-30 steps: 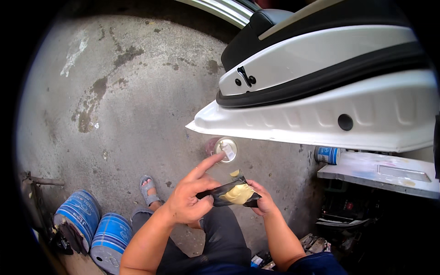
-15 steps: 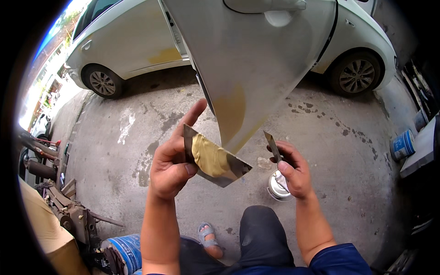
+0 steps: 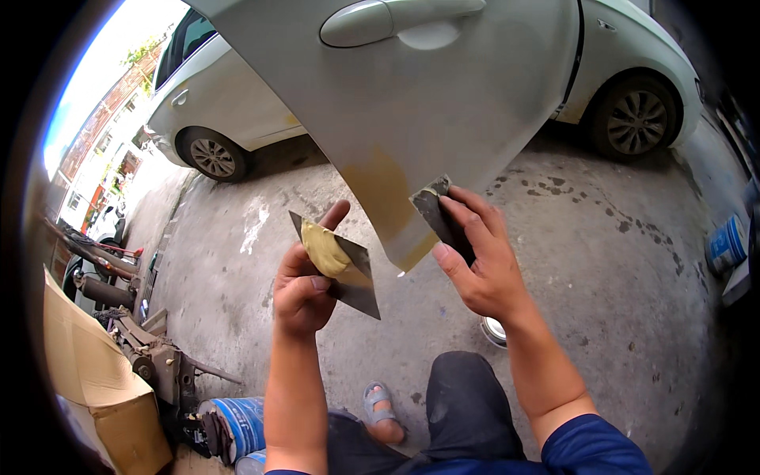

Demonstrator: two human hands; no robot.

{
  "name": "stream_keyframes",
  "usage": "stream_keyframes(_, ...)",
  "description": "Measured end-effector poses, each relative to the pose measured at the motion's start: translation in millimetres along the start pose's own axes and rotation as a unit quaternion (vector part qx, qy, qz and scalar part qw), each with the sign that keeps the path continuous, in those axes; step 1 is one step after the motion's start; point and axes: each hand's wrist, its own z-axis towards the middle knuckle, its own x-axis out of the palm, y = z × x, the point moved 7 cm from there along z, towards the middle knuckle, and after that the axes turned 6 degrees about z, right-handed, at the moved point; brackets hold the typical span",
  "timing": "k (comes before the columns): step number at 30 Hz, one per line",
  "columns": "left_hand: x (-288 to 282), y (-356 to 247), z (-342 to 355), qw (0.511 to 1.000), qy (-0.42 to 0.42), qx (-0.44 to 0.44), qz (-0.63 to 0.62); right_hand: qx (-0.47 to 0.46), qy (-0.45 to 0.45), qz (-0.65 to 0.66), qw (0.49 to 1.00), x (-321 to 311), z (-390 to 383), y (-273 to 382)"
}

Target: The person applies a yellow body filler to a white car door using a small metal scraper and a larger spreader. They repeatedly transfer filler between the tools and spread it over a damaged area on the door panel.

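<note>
My left hand [image 3: 305, 293] grips a wide metal spreader [image 3: 356, 289] with a lump of yellow putty [image 3: 324, 250] on it, forefinger raised behind the blade. My right hand [image 3: 483, 265] is closed on a smaller dark spreader [image 3: 434, 207], its blade tilted up near a white car door [image 3: 459, 103]. I cannot tell whether that blade touches the door. The door's lower part has a yellowish patch [image 3: 378, 194] and a pale corner. A metal can [image 3: 492, 331] stands on the floor, partly hidden behind my right arm.
Behind the door stands a white car [image 3: 253, 95] on a stained concrete floor [image 3: 586, 301]. A cardboard box [image 3: 91, 364], metal parts [image 3: 146, 348] and blue drums [image 3: 237, 427] lie at left. Another blue drum [image 3: 724, 241] stands at right, near dark clutter.
The view has swung round from the door's edge to its outer face. Since half a second ago my right hand has risen toward the door, and my left spreader has shifted slightly.
</note>
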Motion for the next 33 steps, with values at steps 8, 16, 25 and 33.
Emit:
stream_keyframes(8, -64, 36, -129, 0.971, -0.230, -0.043, -0.055, -0.197, 0.004, -0.227, 0.954, 19, 25, 19)
stream_keyframes(16, -85, 68, -169, 0.956, -0.273, -0.067, -0.090, -0.388, 0.088, -0.333, 0.855, 26, 26, -1)
stream_keyframes(25, -87, 65, -174, 0.951, -0.291, -0.069, -0.079, -0.447, 0.083, -0.324, 0.830, 45, 29, -6)
stream_keyframes(33, -80, 64, -170, 0.956, -0.274, -0.067, -0.081, -0.322, 0.082, -0.188, 0.924, 30, 19, -13)
